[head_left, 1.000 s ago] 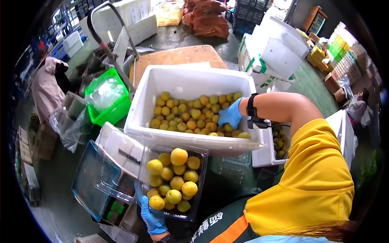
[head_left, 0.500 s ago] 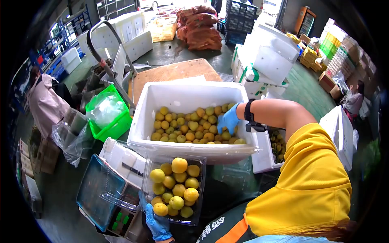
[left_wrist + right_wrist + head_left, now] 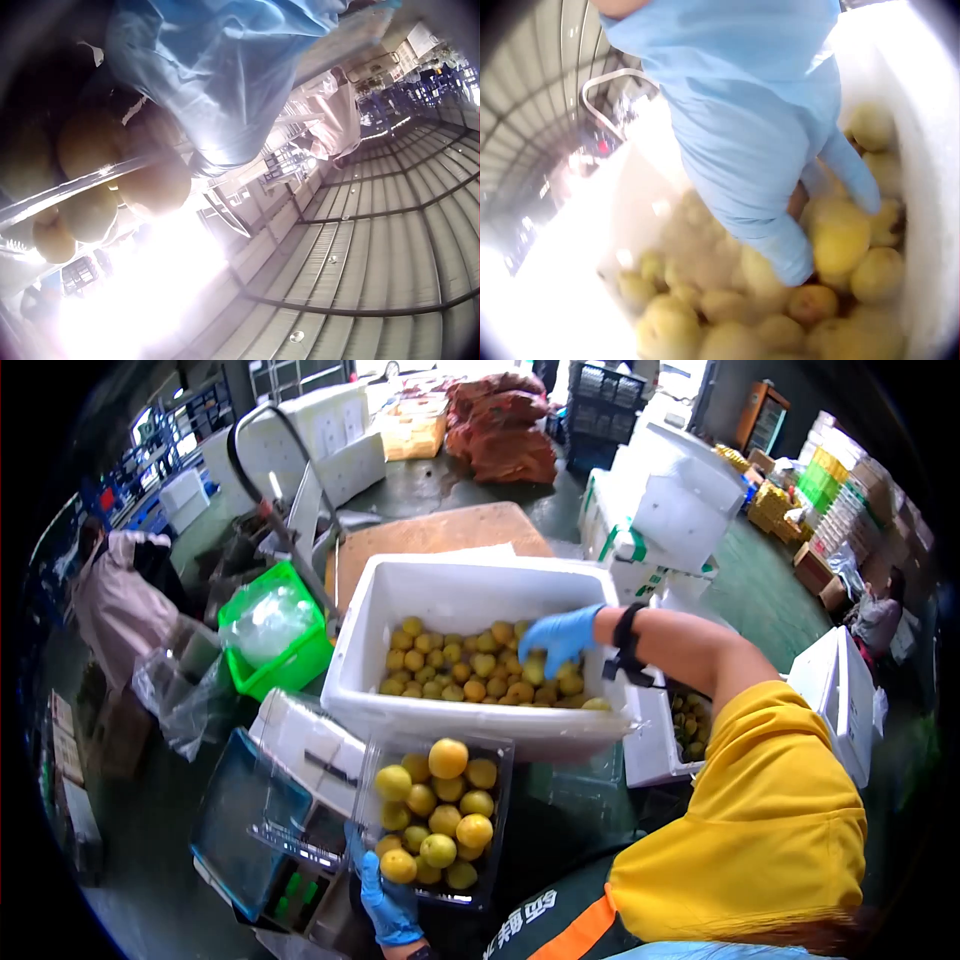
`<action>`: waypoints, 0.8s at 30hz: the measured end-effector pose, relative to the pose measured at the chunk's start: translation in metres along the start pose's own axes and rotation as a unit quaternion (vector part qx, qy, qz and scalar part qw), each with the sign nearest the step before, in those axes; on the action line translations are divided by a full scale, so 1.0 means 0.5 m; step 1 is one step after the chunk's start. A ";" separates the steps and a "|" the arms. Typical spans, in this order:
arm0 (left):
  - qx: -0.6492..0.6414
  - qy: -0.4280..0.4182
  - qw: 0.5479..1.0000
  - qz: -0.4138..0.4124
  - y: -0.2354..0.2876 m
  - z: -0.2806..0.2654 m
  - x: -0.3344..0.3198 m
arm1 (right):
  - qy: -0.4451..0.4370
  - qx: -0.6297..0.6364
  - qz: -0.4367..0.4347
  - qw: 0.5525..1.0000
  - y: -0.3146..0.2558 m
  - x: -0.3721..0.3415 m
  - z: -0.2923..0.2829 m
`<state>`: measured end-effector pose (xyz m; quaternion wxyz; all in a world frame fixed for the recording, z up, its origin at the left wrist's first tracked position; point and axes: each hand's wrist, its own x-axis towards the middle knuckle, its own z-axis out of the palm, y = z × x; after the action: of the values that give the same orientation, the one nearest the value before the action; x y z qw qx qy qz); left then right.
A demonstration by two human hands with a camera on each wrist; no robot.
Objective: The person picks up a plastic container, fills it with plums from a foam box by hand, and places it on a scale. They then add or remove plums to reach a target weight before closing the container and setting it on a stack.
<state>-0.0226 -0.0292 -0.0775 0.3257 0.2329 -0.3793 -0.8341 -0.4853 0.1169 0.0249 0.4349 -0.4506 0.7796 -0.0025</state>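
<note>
My blue-gloved left hand [image 3: 388, 905] grips the lower left side of a clear plastic clamshell box [image 3: 504, 815], its thumb along the edge. Round yellow plums [image 3: 445, 820] are piled inside the box, and its clear lid hangs open to the left. In the left wrist view the glove [image 3: 217, 82] is close beside several of these plums. My gloved right hand [image 3: 560, 638] is inside a white foam box [image 3: 470, 718], over many loose plums [image 3: 450, 670]. Its fingers and thumb are curled about a yellow plum [image 3: 841, 238].
Left of the foam box stands a green crate [image 3: 262, 670] with clear plastic in it, beside a hand truck [image 3: 290, 550]. A knife [image 3: 330, 768] lies on a white surface near the lid. Another foam box [image 3: 655, 735] of fruit is at the right. Two people are at the sides.
My right hand has moved left and up a little from the right end of the plums, with a plum now showing under its fingers. The left hand still holds the clamshell box.
</note>
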 end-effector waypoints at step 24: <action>0.068 0.018 0.997 -0.017 0.041 0.043 -0.002 | 0.013 0.618 -0.290 0.730 -0.351 -0.077 0.244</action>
<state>-0.0278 -0.0284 -0.0484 0.3014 0.2756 -0.4255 -0.8076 -0.2710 0.0871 0.0448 0.5858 -0.2861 0.4429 -0.6155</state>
